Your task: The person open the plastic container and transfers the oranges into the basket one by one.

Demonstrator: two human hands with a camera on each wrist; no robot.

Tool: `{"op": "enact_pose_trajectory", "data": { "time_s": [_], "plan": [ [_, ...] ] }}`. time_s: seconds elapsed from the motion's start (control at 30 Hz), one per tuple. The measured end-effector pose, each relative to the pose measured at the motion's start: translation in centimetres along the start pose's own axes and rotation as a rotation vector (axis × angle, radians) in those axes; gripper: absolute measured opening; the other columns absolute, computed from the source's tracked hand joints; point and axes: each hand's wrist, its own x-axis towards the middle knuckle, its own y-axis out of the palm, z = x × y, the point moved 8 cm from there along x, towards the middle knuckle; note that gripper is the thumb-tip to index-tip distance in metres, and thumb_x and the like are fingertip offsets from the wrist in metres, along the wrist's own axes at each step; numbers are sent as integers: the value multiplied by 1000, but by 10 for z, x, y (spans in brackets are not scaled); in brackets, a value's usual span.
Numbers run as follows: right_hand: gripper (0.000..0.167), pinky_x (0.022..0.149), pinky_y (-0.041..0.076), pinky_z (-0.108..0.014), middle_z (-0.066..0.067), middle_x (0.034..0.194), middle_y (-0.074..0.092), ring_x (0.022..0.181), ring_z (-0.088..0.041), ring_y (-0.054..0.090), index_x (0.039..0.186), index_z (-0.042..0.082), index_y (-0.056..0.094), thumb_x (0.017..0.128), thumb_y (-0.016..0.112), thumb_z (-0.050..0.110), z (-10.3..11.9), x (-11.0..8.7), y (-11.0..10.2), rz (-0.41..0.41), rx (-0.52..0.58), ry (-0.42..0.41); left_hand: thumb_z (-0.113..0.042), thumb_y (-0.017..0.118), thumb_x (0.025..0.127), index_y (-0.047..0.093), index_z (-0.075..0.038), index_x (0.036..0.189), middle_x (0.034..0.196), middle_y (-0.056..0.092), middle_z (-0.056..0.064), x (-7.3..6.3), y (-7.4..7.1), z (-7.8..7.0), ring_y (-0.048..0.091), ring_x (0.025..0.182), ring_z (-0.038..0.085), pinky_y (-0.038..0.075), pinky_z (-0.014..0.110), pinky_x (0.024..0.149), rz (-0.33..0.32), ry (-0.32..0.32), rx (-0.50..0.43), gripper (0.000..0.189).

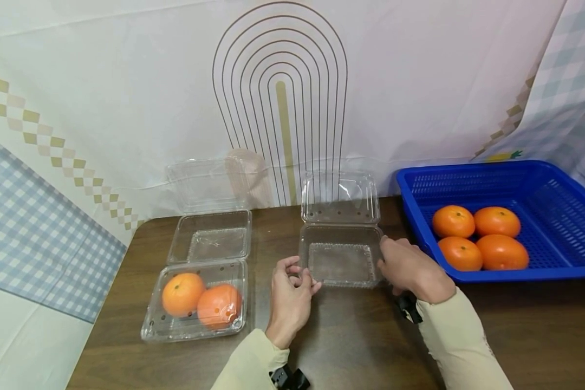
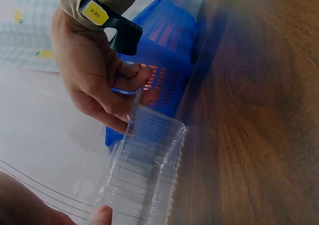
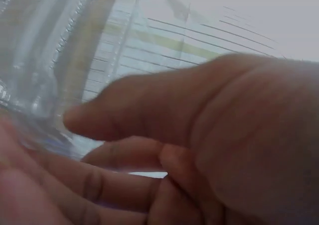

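Observation:
A clear plastic clamshell box lies open on the table, its lid raised against the wall behind. At the front left corner of the box, my left hand grips the edge; the left wrist view catches its thumb at the rim. The right hand pinches the right side wall between thumb and fingers. No fruit lies inside the box. In the right wrist view, the thumb stands over the curled fingers beside the blurred plastic.
Left of my hands sits a clear box with two oranges under its holed lid. Behind it, another clamshell stands open. A blue plastic basket with several oranges is at right. A fabric-covered wall closes the back.

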Motion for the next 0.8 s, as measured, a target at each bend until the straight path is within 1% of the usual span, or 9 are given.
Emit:
{"op": "enact_pose_trajectory", "data": {
  "time_s": [0.13,0.17,0.23,0.37,0.4,0.53,0.6,0.7,0.8],
  "plan": [
    [56,67,62,-38,-36,121,61,51,-13,65,149,-14,32,102,51,9,-1,4,1,5,12,9,9,57,97,50,6,130,107,46,12,1,-1,-1,64,71,13,67,24,69,-6,13,15,34],
    [60,69,62,-38,-36,121,61,51,-13,65,152,-15,27,102,50,9,-1,5,1,9,14,8,8,57,97,50,7,131,107,46,12,1,-1,-1,64,71,13,67,24,70,-6,13,18,34],
    [64,67,61,-36,-32,113,64,52,-13,64,155,-15,20,103,49,9,-1,7,3,15,21,8,8,56,99,49,6,131,108,46,13,2,-1,0,65,71,14,67,23,71,-4,8,25,34],
    [65,56,55,-30,-13,78,64,51,-13,63,157,-12,17,104,47,10,-3,12,5,16,44,20,7,53,101,48,7,134,110,45,14,4,-2,2,68,77,17,66,21,75,8,-4,32,33],
    [65,55,53,-29,-10,74,64,51,-13,63,157,-11,18,104,47,10,-3,13,5,10,52,25,6,53,101,48,7,135,111,44,15,4,-2,2,69,80,18,66,21,76,10,-5,28,34],
    [64,58,53,-30,-7,67,64,53,-14,63,158,-8,20,104,46,12,-7,16,4,-29,84,41,5,52,102,47,7,137,114,44,16,4,-2,0,70,89,23,66,21,79,15,3,27,35],
    [63,60,53,-30,-6,66,64,53,-15,64,159,-5,22,104,47,13,-9,18,4,-56,103,48,4,53,102,46,7,138,116,45,17,3,-3,-1,71,92,23,65,20,79,13,11,54,37],
    [63,55,51,-32,-7,65,63,54,-18,64,160,-1,24,103,48,14,-10,21,3,-95,142,46,0,58,99,47,5,140,121,45,18,0,-6,-5,69,96,21,64,21,78,-13,41,159,43],
    [63,50,49,-31,-6,63,61,53,-19,65,160,2,27,103,49,15,-11,25,2,-137,185,38,-3,63,94,45,4,143,128,42,17,-4,-9,-11,66,104,24,63,26,85,-47,81,278,52]
  ]
}}
